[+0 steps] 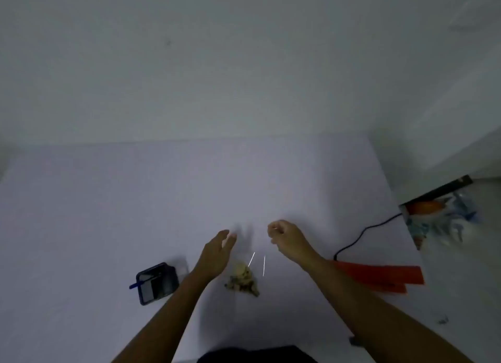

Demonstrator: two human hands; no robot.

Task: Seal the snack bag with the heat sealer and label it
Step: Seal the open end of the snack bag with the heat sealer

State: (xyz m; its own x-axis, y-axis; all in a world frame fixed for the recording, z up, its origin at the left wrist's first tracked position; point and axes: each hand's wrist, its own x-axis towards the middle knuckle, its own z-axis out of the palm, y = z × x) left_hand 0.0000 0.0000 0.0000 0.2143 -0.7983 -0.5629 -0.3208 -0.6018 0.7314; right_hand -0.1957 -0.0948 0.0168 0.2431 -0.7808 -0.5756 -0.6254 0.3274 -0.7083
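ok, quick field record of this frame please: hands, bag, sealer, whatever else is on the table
left hand: fingers straight, over the table
right hand: fingers curled; grip on bag unclear
clear plastic snack bag: between the hands, yellowish pieces inside, outline faint
orange-red heat sealer: right of the bag, black cable runs to it
dark case with blue pen: left of the bag
white table: bears all of these

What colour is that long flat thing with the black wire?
The heat sealer is orange-red, seen in the head view.
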